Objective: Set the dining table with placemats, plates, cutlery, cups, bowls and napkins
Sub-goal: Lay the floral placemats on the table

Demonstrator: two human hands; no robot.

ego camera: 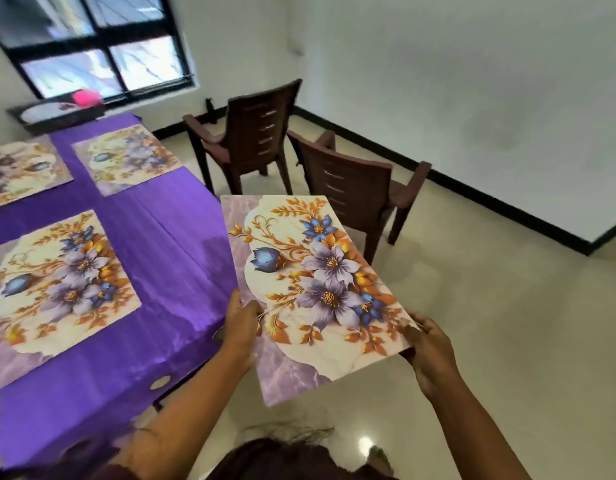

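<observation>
I hold a floral placemat [310, 278] in the air, just right of the table's edge and over the floor. My left hand [240, 323] grips its left edge and my right hand [427, 351] grips its right near corner. Three matching placemats lie flat on the purple tablecloth [168, 237]: one at the near left [57, 282], one at the far left [19, 171], one at the far right [126, 157]. No plates, cutlery, cups, bowls or napkins are in view.
Two brown plastic armchairs stand on the tiled floor right of the table, one further off [251, 136] and one nearer [355, 188]. A dark tray [57, 114] with a pink object [86, 98] sits beyond the table under the window. White walls enclose the room.
</observation>
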